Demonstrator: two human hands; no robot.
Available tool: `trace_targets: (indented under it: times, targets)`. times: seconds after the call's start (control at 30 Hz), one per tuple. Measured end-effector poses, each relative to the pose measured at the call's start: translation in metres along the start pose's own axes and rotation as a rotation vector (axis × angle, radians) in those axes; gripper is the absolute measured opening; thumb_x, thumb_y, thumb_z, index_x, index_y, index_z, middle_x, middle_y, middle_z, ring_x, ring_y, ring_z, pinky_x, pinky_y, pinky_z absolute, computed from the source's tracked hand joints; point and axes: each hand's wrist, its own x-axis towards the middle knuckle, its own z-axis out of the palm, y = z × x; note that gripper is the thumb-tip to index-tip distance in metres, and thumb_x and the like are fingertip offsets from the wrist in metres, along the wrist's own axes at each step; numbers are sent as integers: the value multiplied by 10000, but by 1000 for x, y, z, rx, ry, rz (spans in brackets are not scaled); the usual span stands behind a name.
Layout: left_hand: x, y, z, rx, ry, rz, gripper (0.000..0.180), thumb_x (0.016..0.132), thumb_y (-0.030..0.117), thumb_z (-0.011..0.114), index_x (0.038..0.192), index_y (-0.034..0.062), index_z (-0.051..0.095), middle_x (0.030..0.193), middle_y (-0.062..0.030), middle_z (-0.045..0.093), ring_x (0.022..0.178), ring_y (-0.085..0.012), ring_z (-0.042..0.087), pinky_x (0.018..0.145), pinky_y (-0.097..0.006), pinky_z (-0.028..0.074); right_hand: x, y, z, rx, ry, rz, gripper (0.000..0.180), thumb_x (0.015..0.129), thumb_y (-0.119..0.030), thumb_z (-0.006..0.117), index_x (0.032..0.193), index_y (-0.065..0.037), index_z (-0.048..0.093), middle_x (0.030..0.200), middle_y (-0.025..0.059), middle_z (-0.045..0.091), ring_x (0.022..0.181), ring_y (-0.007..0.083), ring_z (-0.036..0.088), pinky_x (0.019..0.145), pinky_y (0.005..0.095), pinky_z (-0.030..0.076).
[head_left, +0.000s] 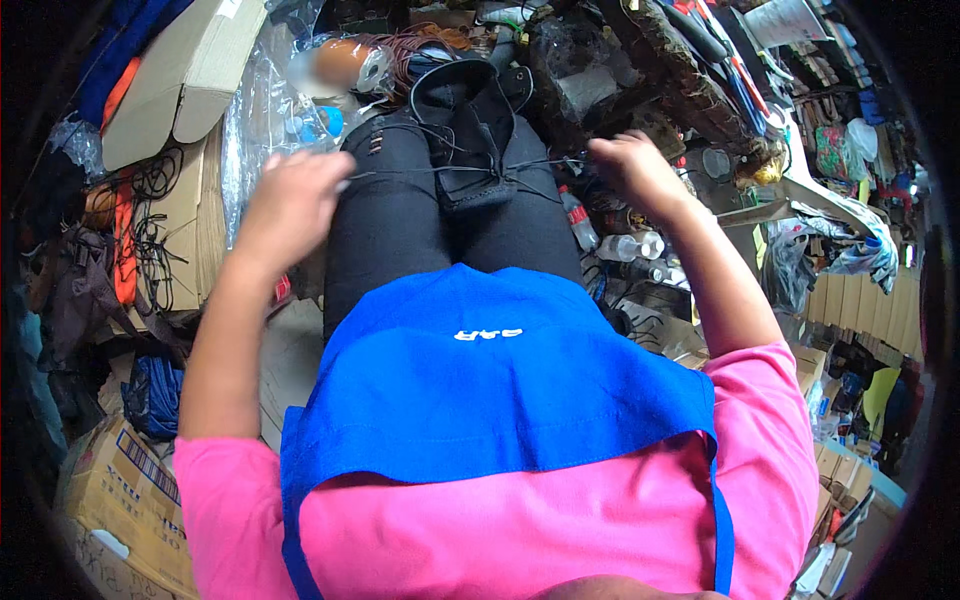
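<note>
A black lace-up boot (478, 135) rests between my thighs, its opening away from me and its toe toward me. A thin black shoelace (405, 173) stretches out sideways from both sides of the boot. My left hand (298, 190), slightly smeared by motion, is closed on the lace's left end beside my left thigh. Off to the right, my right hand (635, 170) is closed in a fist round the other end. Both laces run nearly straight between boot and hands. A blue apron (500, 370) covers my lap.
Cardboard boxes (125, 500) and a folded carton (170, 85) stand to the left. Plastic bottles (578, 215) lie right of my legs. Clear plastic bags (265, 110) and coiled cords crowd the far side. A worn dark wooden piece (680, 65) stands at the far right.
</note>
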Motion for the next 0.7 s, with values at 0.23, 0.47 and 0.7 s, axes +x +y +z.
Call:
trace_targets:
  times: [0.23,0.47,0.7]
  targets:
    - [30,51,-30,-1072,208,287,107,860,116,631,810,31,589,886,-54,634,850,-154,592,793,-286,460,45,-50,-18,1541,253,42,268,873,-248,656,1015,-27,604,961,60,619,875,141,597,847,298,472]
    - [-7,4,25,-1105,119,-53,232,906,53,477,1120,72,564,912,-17,610,739,-99,576,622,-227,474,12,-44,-14,663,-262,-58,238,839,-244,682,817,-25,591,768,34,542,735,128,521,660,276,426]
    - [-170,-219,-112,-447,1124,-593,235,886,131,554,1052,-12,639,992,-72,641,846,-127,583,762,-234,456,-131,111,-7,-141,-85,627,244,747,-172,629,945,-42,688,854,194,643,864,343,635,790,386,500]
